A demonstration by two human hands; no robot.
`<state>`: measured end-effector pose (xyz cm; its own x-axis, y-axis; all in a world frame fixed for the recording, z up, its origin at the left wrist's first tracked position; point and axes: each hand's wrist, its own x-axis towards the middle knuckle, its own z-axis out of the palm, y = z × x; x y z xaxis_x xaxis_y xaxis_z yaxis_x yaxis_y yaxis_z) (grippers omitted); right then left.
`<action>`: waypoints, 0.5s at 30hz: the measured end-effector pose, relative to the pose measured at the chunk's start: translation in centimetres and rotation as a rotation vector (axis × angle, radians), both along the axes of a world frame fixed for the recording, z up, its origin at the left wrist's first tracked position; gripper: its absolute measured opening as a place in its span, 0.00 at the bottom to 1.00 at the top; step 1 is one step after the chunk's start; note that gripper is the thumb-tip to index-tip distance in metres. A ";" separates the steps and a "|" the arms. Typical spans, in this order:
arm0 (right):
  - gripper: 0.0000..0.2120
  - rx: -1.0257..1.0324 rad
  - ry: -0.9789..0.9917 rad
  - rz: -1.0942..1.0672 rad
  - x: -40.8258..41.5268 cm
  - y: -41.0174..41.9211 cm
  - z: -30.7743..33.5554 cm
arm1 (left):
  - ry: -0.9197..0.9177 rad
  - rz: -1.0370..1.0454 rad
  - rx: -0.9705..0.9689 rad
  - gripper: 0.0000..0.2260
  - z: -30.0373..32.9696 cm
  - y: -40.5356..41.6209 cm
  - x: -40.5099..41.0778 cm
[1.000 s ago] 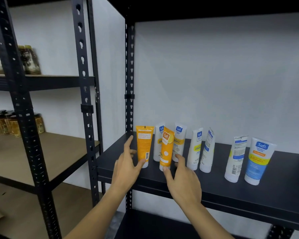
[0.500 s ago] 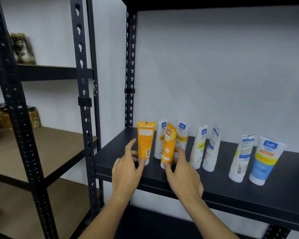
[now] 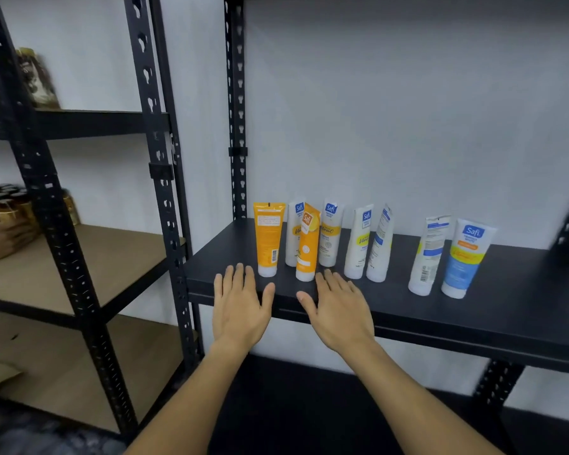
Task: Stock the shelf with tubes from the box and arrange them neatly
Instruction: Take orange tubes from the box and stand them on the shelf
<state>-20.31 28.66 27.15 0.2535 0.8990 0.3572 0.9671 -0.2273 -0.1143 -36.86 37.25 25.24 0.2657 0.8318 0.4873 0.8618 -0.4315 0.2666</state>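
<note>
1. Eight tubes stand cap-down on the black shelf (image 3: 408, 310), in a loose row near the wall.
2. At the left end, an orange tube (image 3: 268, 238) stands upright with its back label facing out.
3. Just beside it, a second orange tube (image 3: 307, 246) tilts, in front of two white tubes (image 3: 329, 233).
4. Further right stand a white pair (image 3: 368, 241), then a white tube (image 3: 428, 254) and a blue tube (image 3: 463, 257) close together.
5. The left hand (image 3: 240, 307) is flat and empty, fingers spread, over the shelf's front edge below the first orange tube.
6. The right hand (image 3: 340, 310) is likewise spread and holds nothing, fingertips near the tilted tube's cap but apart from it.
7. A neighbouring rack (image 3: 79, 257) to the left carries jars (image 3: 10, 211).
</note>
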 end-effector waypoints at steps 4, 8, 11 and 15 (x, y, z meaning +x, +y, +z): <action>0.42 -0.038 -0.020 0.030 -0.2 -2.0 -0.7 | -0.001 -0.130 -0.004 0.37 -1.5 -2.2 -1.4; 0.35 0.002 -0.096 0.078 -0.1 -5.4 -2.7 | -0.017 -0.193 -0.001 0.34 -3.4 -4.4 -2.2; 0.35 -0.010 -0.044 0.109 -0.3 -8.4 -4.6 | -0.040 -0.224 -0.087 0.32 -6.0 -7.1 -2.5; 0.33 -0.190 0.115 0.118 -0.9 -13.1 -10.2 | 0.081 -0.253 -0.234 0.32 -12.2 -11.2 -2.7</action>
